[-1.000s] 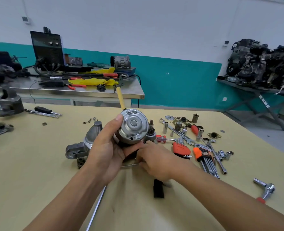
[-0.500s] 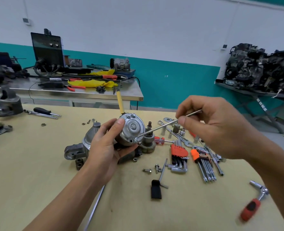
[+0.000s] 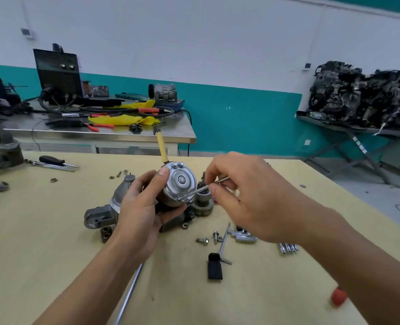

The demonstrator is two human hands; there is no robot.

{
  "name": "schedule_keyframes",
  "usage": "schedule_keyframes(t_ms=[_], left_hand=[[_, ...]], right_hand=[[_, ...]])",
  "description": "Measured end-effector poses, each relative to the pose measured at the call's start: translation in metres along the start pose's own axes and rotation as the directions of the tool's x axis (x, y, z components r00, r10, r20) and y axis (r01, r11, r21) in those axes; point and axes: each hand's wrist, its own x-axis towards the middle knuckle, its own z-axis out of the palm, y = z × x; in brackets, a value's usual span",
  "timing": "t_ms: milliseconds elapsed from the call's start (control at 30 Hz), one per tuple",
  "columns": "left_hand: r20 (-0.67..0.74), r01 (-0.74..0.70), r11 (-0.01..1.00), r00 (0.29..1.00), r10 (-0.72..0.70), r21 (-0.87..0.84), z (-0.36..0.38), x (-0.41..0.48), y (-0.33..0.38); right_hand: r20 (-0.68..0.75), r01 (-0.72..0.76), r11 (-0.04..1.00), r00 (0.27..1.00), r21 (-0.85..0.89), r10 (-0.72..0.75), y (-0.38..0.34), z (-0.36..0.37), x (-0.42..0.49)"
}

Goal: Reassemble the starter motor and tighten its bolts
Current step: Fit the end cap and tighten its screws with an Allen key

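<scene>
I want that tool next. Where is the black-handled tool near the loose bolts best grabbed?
Take the black handle from above, at the near end: it lies flat on the table, thick and clear of clutter, while its thin shaft runs away toward the bolts.

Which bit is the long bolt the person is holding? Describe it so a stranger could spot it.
On the tan table, find the round silver motor in the left hand. The long bolt is the thin rod slanting from the motor's lower edge up to the right hand, which pinches it. Unlike the short bolts lying nearby, it is slender and off the table.
</scene>
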Motion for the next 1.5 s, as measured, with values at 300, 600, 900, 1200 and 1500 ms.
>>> schedule_keyframes(t_ms=[300,600,900,1200,1500], left_hand=[[-0.004,0.005,1.0,1.0,-0.005,-0.002,-0.001,-0.001,0.0],[0.013,0.028,1.0,1.0,-0.028,-0.012,0.004,-0.006,-0.002],[0.021,0.117,0.993,0.993,-0.118,0.017,0.013,-0.015,-0.01],[0.121,-0.095,0.957,0.991,0.064,0.273,0.017,-0.023,-0.009],[0.21,-0.12,0.897,0.977,0.031,0.425,0.024,-0.031,-0.007]], right_hand=[[0.041,0.041,0.995,0.998,-0.096,-0.037,-0.012,0.021,0.004],[-0.059,-0.061,0.906,0.994,0.418,0.094,-0.008,0.032,0.003],[-0.059,-0.303,0.665,0.884,0.682,0.464,-0.019,0.06,0.023],[-0.143,-0.212,0.534,0.824,0.819,0.548,-0.02,0.077,0.028],[-0.034,-0.146,0.228,0.771,0.963,0.636,-0.017,0.062,0.034]])
